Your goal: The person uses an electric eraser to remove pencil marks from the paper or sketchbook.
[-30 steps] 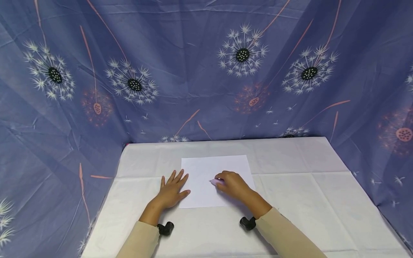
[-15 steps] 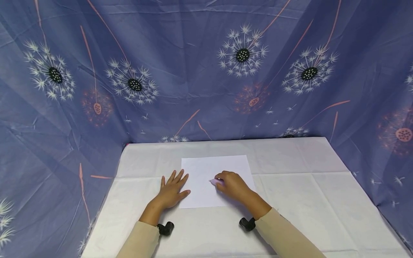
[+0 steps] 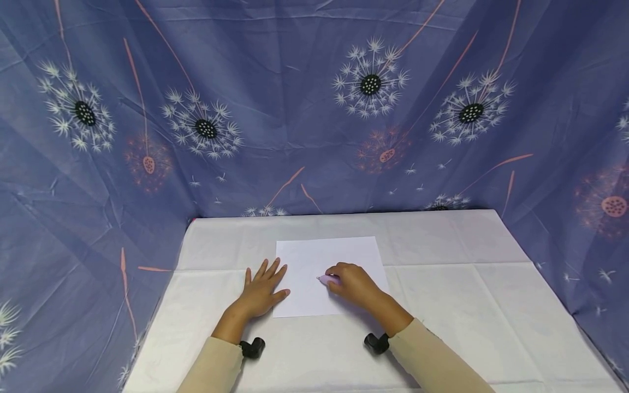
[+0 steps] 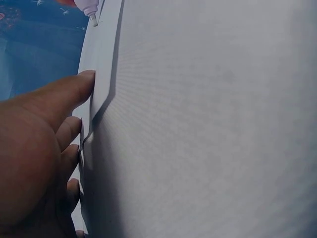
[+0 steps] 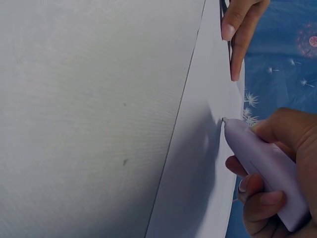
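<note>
The right hand (image 3: 356, 286) grips the lilac tool (image 5: 267, 171), its fingers curled round the body, over the sheet (image 3: 300, 303). The tool's tip points left, near the middle of the sheet; whether it touches, I cannot tell. The left hand (image 3: 262, 295) lies spread across the sheet's left edge, thumb on the sheet, outer fingers on the table (image 3: 452, 311). Behind hangs a blue curtain (image 3: 295, 109)
</note>
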Action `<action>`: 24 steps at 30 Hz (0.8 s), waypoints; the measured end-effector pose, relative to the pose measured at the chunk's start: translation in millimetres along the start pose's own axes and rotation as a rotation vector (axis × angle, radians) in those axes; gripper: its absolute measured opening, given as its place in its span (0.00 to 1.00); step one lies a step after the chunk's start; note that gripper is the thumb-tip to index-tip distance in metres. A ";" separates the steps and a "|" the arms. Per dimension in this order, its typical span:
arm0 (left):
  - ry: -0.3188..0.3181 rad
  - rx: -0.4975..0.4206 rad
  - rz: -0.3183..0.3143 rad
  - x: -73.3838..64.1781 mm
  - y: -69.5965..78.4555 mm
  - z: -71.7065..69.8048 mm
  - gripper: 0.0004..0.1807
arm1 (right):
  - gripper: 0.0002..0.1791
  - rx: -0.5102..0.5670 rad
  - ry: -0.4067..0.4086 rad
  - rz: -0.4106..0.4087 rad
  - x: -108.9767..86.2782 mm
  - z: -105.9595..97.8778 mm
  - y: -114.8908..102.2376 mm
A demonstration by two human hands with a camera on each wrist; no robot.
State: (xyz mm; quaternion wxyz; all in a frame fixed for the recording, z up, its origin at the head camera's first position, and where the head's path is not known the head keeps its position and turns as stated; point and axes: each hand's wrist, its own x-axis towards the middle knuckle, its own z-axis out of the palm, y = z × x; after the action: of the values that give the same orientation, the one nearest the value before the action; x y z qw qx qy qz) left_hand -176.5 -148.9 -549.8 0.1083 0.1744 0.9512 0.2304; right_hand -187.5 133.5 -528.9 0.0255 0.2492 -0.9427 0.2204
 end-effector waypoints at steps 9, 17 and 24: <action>-0.009 -0.002 0.001 -0.6 0.0 0.0 0.37 | 0.10 0.004 -0.005 -0.007 -2.2 0.5 -2.9; 0.006 -0.010 0.007 -1.3 0.2 0.7 0.37 | 0.11 -0.004 -0.008 0.004 -2.9 0.1 -5.2; 0.003 -0.006 0.001 -0.9 1.1 -0.7 0.37 | 0.10 -0.004 -0.010 -0.017 -2.8 0.4 -6.2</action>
State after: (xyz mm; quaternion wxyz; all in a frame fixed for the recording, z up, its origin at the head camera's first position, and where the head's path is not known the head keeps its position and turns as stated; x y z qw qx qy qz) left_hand -175.5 -148.6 -548.6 0.1074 0.1740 0.9506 0.2337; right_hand -182.0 129.8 -527.2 0.0234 0.2581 -0.9411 0.2172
